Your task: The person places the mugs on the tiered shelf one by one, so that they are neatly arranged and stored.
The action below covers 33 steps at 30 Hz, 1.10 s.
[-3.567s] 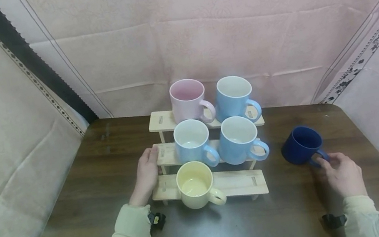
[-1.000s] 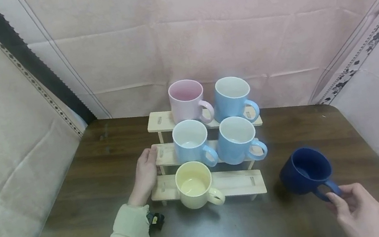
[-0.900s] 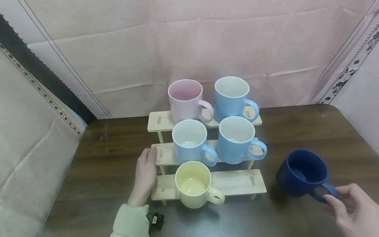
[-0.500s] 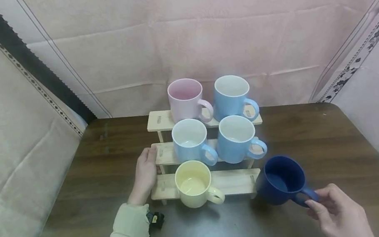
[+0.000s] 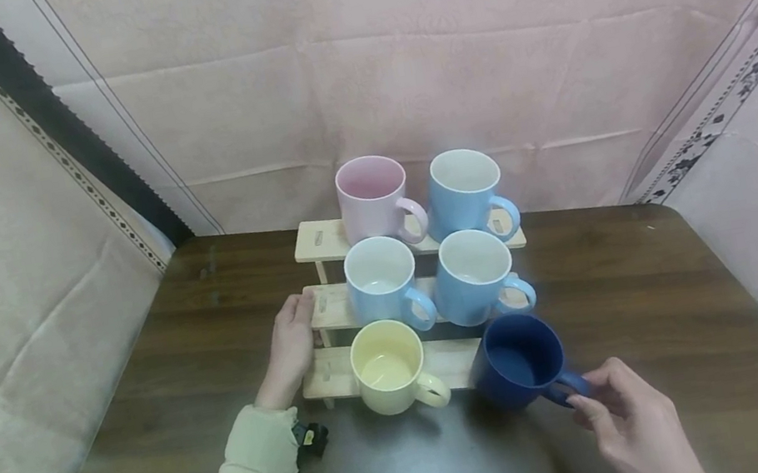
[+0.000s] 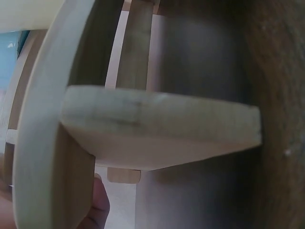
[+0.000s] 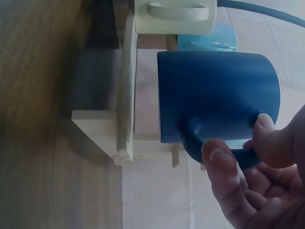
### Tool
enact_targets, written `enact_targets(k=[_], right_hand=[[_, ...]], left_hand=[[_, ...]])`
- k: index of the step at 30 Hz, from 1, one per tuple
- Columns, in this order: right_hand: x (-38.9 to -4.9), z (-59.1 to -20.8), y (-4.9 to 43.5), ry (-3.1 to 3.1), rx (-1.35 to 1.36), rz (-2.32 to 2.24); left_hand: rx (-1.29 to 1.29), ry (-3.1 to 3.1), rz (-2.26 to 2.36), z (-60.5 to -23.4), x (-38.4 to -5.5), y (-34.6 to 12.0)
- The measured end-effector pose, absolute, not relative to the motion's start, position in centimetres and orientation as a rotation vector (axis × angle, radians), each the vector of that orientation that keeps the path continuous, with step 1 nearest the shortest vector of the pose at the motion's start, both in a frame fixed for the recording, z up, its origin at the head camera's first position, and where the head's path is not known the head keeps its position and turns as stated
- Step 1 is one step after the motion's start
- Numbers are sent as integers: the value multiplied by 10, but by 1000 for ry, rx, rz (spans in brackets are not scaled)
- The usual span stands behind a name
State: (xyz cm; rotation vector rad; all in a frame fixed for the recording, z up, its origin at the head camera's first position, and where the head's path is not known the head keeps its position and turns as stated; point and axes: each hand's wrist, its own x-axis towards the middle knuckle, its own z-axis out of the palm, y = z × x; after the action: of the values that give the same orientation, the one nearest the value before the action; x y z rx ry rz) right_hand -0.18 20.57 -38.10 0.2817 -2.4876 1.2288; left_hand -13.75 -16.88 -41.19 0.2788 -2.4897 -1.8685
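My right hand (image 5: 632, 420) pinches the handle of a dark blue mug (image 5: 519, 364), which overlaps the right end of the lowest tier of a pale wooden stand (image 5: 330, 373). In the right wrist view the blue mug (image 7: 217, 95) shows a gap between its base and the shelf board (image 7: 126, 90). My left hand (image 5: 292, 345) grips the left end of the middle tier, its fingertips (image 6: 99, 200) showing behind the wood. A yellow mug (image 5: 389, 370) stands on the lowest tier, left of the blue one.
Two light blue mugs, one on the left (image 5: 381, 282) and one on the right (image 5: 474, 279), stand on the middle tier. Up on the top tier are a pink mug (image 5: 372, 195) and another light blue mug (image 5: 464, 192). Pale cloth (image 5: 393, 56) hangs behind the brown table (image 5: 662, 288).
The right hand first brought the blue mug off the table at the right and nearer, then carried it left to the lowest tier. The left hand keeps its place on the stand.
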Motion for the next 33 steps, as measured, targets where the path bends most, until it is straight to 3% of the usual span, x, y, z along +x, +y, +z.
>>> enact_targets(k=[33], right_hand=[[-25,-396,187,-2599,318,1247]], left_hand=[[263,-2491,-1859,-412,-138,-170]])
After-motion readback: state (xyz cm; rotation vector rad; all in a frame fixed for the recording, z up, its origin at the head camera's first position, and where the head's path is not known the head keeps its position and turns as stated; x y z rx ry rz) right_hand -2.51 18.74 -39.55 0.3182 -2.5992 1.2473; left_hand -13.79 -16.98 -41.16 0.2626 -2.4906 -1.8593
